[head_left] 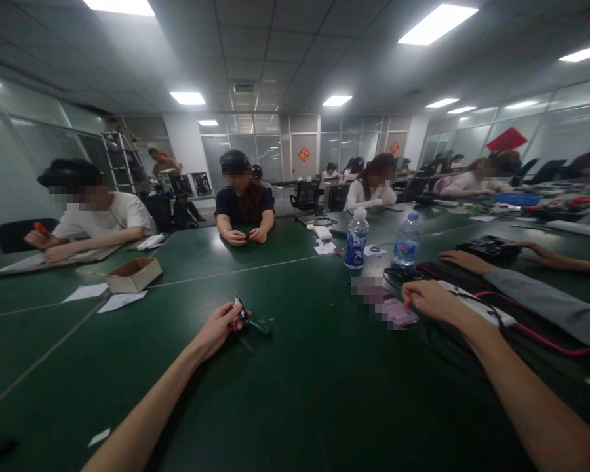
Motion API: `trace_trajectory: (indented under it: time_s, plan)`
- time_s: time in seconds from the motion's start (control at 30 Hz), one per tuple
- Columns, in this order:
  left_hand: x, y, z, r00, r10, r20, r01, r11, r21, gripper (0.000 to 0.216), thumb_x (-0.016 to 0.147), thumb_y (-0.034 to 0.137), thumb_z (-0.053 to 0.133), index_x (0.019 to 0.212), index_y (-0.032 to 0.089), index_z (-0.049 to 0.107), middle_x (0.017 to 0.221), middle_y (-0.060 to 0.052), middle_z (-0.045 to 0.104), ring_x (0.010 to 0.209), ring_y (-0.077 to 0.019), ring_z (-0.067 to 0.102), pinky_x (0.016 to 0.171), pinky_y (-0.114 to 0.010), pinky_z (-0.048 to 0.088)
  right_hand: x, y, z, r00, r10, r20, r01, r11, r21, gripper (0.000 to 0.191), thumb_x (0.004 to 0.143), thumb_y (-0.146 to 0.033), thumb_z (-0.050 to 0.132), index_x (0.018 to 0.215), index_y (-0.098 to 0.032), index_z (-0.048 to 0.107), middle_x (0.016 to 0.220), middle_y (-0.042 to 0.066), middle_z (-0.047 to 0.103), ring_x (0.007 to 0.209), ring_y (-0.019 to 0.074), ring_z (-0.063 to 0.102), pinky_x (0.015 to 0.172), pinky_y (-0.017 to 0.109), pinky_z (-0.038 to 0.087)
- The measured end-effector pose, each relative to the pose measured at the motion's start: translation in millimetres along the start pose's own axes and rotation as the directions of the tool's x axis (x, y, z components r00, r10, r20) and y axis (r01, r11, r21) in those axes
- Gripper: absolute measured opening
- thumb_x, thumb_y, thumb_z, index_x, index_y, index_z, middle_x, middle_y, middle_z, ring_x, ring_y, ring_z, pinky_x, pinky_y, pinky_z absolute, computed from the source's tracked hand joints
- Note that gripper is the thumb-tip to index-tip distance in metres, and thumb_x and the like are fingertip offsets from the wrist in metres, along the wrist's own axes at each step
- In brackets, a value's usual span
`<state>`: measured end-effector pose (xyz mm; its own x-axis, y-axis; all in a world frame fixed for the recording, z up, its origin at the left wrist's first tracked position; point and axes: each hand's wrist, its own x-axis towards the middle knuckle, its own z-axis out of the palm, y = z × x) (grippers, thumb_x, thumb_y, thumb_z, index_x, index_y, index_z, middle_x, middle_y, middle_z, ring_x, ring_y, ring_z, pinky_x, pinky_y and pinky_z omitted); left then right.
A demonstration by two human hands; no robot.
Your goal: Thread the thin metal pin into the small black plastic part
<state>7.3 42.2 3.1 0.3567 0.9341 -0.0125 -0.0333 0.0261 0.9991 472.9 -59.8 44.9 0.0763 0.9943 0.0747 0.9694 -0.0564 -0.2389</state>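
My left hand is closed around a small dark object with a white part, held low over the green table. A dark, glossy piece extends from it to the right; I cannot tell its exact kind. My right hand hovers at the right with its fingers curled. What is in its fingers, if anything, is hidden. Just left of those fingers lies a flat pinkish-purple item, partly blurred out. Beneath the right wrist is a white bar-shaped device with black cable.
Two plastic bottles, one with a blue label and a clear one, stand beyond my right hand. A cardboard box sits on the left by paper sheets. A co-worker's grey sleeve reaches in from the right. Other people sit around.
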Motion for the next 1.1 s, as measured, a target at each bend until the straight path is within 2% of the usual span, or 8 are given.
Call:
trace_trajectory:
  time_s: [0.13, 0.3, 0.43, 0.63, 0.87, 1.1]
  plan:
    - [1, -2, -2, 1.000, -0.001, 0.000, 0.001, 1.000, 0.007, 0.040, 0.071, 0.049, 0.068, 0.085, 0.012, 0.062, 0.082, -0.005, 0.061, 0.057, -0.0089, 0.044, 0.054, -0.021, 0.035, 1, -3, 3, 1.000, -0.004, 0.003, 0.004, 1.000, 0.009, 0.024, 0.070, -0.007, 0.037, 0.058, -0.021, 0.051, 0.070, -0.001, 0.071, 0.071, 0.0159, 0.063, 0.063, 0.023, 0.037]
    - [1, -2, -2, 1.000, -0.012, 0.008, 0.012, 1.000, -0.022, 0.037, 0.072, 0.046, 0.067, 0.087, 0.012, 0.061, 0.085, -0.005, 0.062, 0.058, -0.0085, 0.045, 0.055, -0.020, 0.035, 0, -12, 5, 0.996, -0.074, -0.043, 0.076, 0.996, 0.042, 0.025, 0.074, -0.009, 0.036, 0.065, -0.021, 0.056, 0.076, -0.001, 0.071, 0.066, 0.0154, 0.061, 0.062, 0.024, 0.036]
    - [1, -2, -2, 1.000, -0.012, 0.006, 0.012, 1.000, -0.007, 0.038, 0.072, 0.047, 0.067, 0.087, 0.013, 0.062, 0.086, -0.005, 0.061, 0.059, -0.0090, 0.046, 0.056, -0.021, 0.036, 0, -15, 6, 0.997, -0.065, -0.039, 0.067, 0.996, 0.055, 0.024, 0.073, -0.009, 0.036, 0.066, -0.021, 0.056, 0.076, 0.000, 0.071, 0.063, 0.0154, 0.060, 0.060, 0.024, 0.036]
    - [0, -1, 0, 1.000, -0.007, -0.017, 0.006, 1.000, -0.012, 0.041, 0.069, 0.049, 0.070, 0.084, 0.011, 0.063, 0.081, -0.005, 0.062, 0.056, -0.0087, 0.045, 0.054, -0.021, 0.035, -1, -16, 4, 0.990, -0.075, -0.120, 0.083, 0.994, 0.067, 0.023, 0.073, -0.012, 0.035, 0.067, -0.022, 0.055, 0.075, -0.001, 0.071, 0.062, 0.0155, 0.060, 0.059, 0.024, 0.037]
    - [0, 1, 2, 1.000, -0.013, -0.020, 0.012, 1.000, -0.027, 0.042, 0.067, 0.047, 0.072, 0.085, 0.011, 0.063, 0.082, -0.006, 0.062, 0.056, -0.0082, 0.044, 0.053, -0.021, 0.034, -2, -28, 8, 0.980, -0.159, -0.116, 0.169, 0.982, 0.086, 0.023, 0.074, -0.011, 0.034, 0.066, -0.022, 0.052, 0.081, -0.001, 0.071, 0.076, 0.0158, 0.064, 0.069, 0.023, 0.041]
    - [-1, 1, 2, 1.000, -0.003, -0.017, 0.002, 1.000, -0.017, 0.043, 0.067, 0.049, 0.071, 0.084, 0.011, 0.063, 0.082, -0.006, 0.062, 0.056, -0.0083, 0.045, 0.053, -0.021, 0.034, -1, -32, 10, 0.977, -0.190, -0.093, 0.197, 0.978, 0.070, 0.023, 0.073, -0.009, 0.034, 0.068, -0.022, 0.053, 0.082, 0.001, 0.070, 0.079, 0.0173, 0.063, 0.074, 0.025, 0.041]
